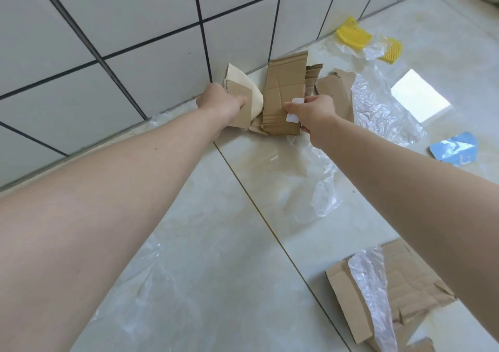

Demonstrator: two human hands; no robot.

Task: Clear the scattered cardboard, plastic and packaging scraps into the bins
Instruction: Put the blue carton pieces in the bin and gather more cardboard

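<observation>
Where the pale tiled floor meets the frame's lower right, a torn cardboard sheet under a strip of clear plastic film is cut off by the edge. Farther out, the left hand is clamped on a curved cream-backed cardboard scrap, and the right hand grips a creased cardboard strip bearing white labels. Beyond, crumpled film half-hides yellow pieces beside the grey-grouted tiled wall.

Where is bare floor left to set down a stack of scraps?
Bare floor lies between the two forearms, bordered by clear plastic film and the torn cardboard. Crowded: along the wall by both hands and toward the yellow scraps.
</observation>
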